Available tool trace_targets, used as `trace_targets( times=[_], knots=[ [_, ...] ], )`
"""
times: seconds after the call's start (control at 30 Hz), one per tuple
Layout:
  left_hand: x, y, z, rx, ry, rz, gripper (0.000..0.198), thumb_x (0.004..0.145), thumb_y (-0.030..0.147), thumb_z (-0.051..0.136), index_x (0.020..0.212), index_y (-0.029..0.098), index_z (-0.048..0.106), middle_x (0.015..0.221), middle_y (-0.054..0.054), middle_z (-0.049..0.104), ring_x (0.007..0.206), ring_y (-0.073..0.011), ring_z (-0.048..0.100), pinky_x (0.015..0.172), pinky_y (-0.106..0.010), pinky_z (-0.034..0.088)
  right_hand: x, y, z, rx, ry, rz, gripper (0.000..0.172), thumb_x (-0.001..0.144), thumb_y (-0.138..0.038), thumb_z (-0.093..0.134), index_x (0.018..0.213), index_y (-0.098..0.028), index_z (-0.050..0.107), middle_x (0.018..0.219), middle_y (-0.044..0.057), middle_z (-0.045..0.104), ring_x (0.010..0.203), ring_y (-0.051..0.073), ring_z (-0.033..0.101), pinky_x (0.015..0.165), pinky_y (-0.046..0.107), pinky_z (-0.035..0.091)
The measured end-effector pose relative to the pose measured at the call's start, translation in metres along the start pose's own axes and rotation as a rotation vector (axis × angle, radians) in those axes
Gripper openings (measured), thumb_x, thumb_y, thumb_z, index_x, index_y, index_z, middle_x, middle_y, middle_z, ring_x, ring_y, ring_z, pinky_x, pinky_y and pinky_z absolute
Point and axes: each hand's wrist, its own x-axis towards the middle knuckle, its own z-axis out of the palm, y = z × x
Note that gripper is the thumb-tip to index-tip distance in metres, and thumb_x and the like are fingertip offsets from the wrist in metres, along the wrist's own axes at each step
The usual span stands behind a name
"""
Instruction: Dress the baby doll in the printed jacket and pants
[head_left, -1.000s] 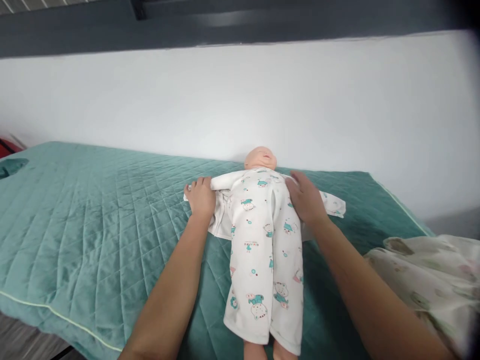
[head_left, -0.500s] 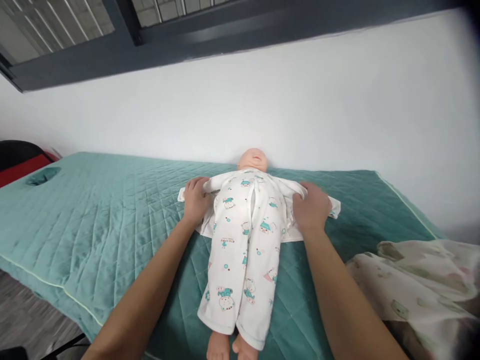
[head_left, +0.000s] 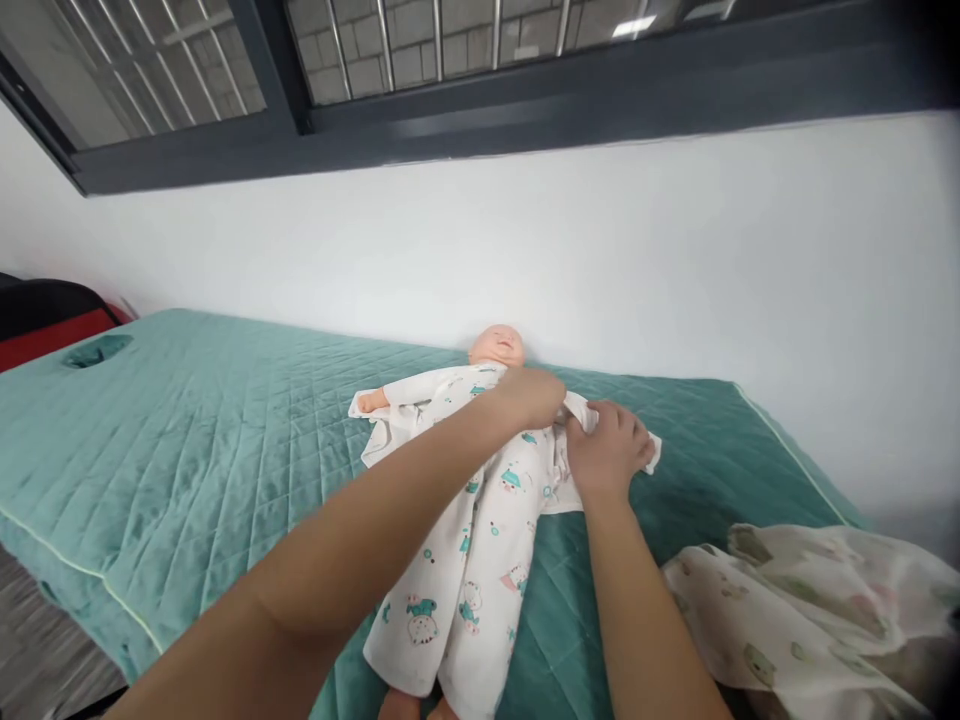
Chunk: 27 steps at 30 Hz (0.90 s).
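A baby doll lies on its back on the green quilted bed cover, dressed in a white printed romper. An open white shirt is spread beneath its upper body. My left hand reaches across the doll's chest and closes on the sleeve of its arm at the right; its fingertips are mostly hidden. Farther along the same arm, my right hand is closed around the sleeve, thumb on the near side. The doll's other arm rests outstretched on the shirt, its small hand showing.
The quilted cover stretches left toward a hole near its far end. A crumpled, sheer printed cloth lies at the right. Behind the bed stand a white wall and a dark window frame. A black-and-red object is at far left.
My left hand has left the doll's arm at the left and crossed over its chest to the right arm. My right hand stays at that arm. The view has tilted up slightly.
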Motion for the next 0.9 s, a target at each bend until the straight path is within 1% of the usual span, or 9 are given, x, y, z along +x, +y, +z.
trace_targets(
  times=[0.07, 0.17, 0.23, 0.3, 0.43, 0.6, 0.73, 0.83, 0.9],
  knots=[
    [0.014, 0.008, 0.004, 0.025, -0.039, -0.005, 0.029, 0.086, 0.024, 0.063, 0.112, 0.017, 0.074, 0.128, -0.015, 0.067, 0.110, -0.0274, 0.067, 0.090, -0.036, 0.053, -0.001, 0.000, 0.000, -0.006, -0.006, 0.000, 0.036, 0.081, -0.034, 0.058, 0.113, -0.018, 0.065, 0.136, 0.018, 0.059, 0.134, 0.038, 0.041, 0.113, 0.063, 0.019],
    [0.029, 0.015, 0.013, 0.042, -0.065, -0.012, 0.040, 0.082, 0.035, 0.072, 0.118, 0.020, 0.072, 0.137, -0.014, 0.063, 0.123, -0.0314, 0.059, 0.103, -0.044, 0.047, -0.001, -0.001, 0.001, -0.022, 0.001, -0.005, 0.035, 0.083, -0.034, 0.056, 0.113, -0.018, 0.066, 0.135, 0.017, 0.060, 0.133, 0.037, 0.043, 0.111, 0.061, 0.022],
    [0.036, 0.017, 0.017, 0.058, -0.075, -0.033, 0.043, 0.081, 0.034, 0.073, 0.121, 0.020, 0.071, 0.138, -0.014, 0.062, 0.127, -0.0335, 0.056, 0.106, -0.049, 0.045, -0.001, 0.000, 0.001, -0.038, -0.003, -0.005, 0.035, 0.084, -0.033, 0.055, 0.113, -0.018, 0.067, 0.133, 0.017, 0.062, 0.131, 0.037, 0.045, 0.111, 0.061, 0.022],
    [0.039, 0.016, 0.018, 0.066, -0.059, -0.038, 0.039, 0.087, 0.030, 0.066, 0.124, 0.019, 0.070, 0.139, -0.014, 0.062, 0.129, -0.0336, 0.055, 0.105, -0.050, 0.045, 0.001, 0.003, 0.000, -0.048, -0.005, 0.005, 0.036, 0.083, -0.030, 0.053, 0.114, -0.019, 0.067, 0.131, 0.016, 0.064, 0.129, 0.037, 0.048, 0.112, 0.062, 0.021],
    [0.037, 0.007, 0.014, 0.068, 0.005, -0.023, 0.038, 0.094, 0.020, 0.050, 0.128, 0.020, 0.067, 0.142, -0.014, 0.060, 0.129, -0.0308, 0.055, 0.101, -0.047, 0.047, 0.004, 0.007, -0.002, -0.052, 0.019, 0.052, 0.039, 0.083, -0.029, 0.050, 0.115, -0.018, 0.068, 0.128, 0.016, 0.065, 0.122, 0.036, 0.053, 0.113, 0.061, 0.024],
    [0.041, 0.006, 0.017, 0.062, -0.008, -0.041, 0.039, 0.092, 0.020, 0.055, 0.129, 0.018, 0.066, 0.141, -0.016, 0.061, 0.131, -0.0341, 0.054, 0.104, -0.052, 0.045, 0.004, 0.005, 0.001, -0.072, -0.024, 0.071, 0.041, 0.086, -0.031, 0.048, 0.119, -0.016, 0.067, 0.124, 0.017, 0.067, 0.122, 0.037, 0.054, 0.114, 0.062, 0.025],
    [0.056, 0.013, 0.026, 0.040, -0.035, -0.024, 0.043, 0.092, 0.023, 0.055, 0.133, 0.015, 0.062, 0.140, -0.016, 0.063, 0.130, -0.0325, 0.056, 0.108, -0.052, 0.043, 0.004, 0.005, 0.005, -0.061, -0.022, 0.059, 0.040, 0.085, -0.031, 0.051, 0.119, -0.018, 0.066, 0.125, 0.016, 0.067, 0.126, 0.037, 0.052, 0.114, 0.063, 0.024],
    [0.061, 0.014, 0.032, 0.031, -0.021, -0.007, 0.044, 0.093, 0.023, 0.054, 0.136, 0.013, 0.059, 0.140, -0.017, 0.063, 0.129, -0.0324, 0.057, 0.108, -0.052, 0.042, 0.006, 0.005, 0.004, -0.063, -0.054, 0.061, 0.041, 0.085, -0.031, 0.050, 0.120, -0.018, 0.067, 0.124, 0.016, 0.067, 0.127, 0.035, 0.051, 0.115, 0.063, 0.023],
    [0.060, 0.013, 0.036, 0.041, 0.020, 0.010, 0.043, 0.094, 0.021, 0.053, 0.135, 0.012, 0.059, 0.137, -0.018, 0.064, 0.127, -0.0326, 0.059, 0.106, -0.051, 0.043, 0.008, 0.003, 0.001, -0.063, -0.085, 0.064, 0.042, 0.086, -0.031, 0.047, 0.120, -0.017, 0.067, 0.121, 0.016, 0.069, 0.125, 0.034, 0.054, 0.114, 0.061, 0.026]
  ],
)
